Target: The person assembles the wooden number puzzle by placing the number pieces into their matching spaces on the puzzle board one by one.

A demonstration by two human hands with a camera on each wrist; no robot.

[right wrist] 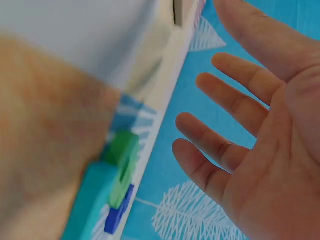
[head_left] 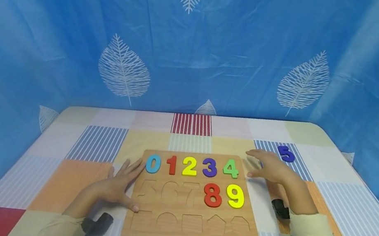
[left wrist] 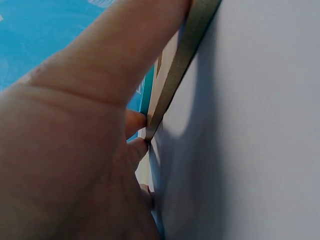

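Observation:
A wooden number board (head_left: 192,214) lies on the table. Along its top row sit a blue 0 (head_left: 153,164), red 1 (head_left: 172,165), yellow 2 (head_left: 189,166), purple 3 (head_left: 209,167) and green 4 (head_left: 231,169). A red 8 (head_left: 213,195) and yellow 9 (head_left: 235,196) fill two recesses below. My left hand (head_left: 118,185) touches the board's left edge, fingers fairly straight, thumb on its face. Right of the board hovers my right hand (head_left: 269,167), fingers extended, holding nothing. A purple 5 (head_left: 286,154) lies beyond it. The right wrist view shows a green piece (right wrist: 122,165) and a teal piece (right wrist: 90,200).
A patchwork cloth (head_left: 84,184) covers the table. Blue curtain (head_left: 199,61) with white leaf prints hangs behind and at both sides. The board's middle row has outlined 5, 6 and 7 recesses; several shape recesses run along its bottom row.

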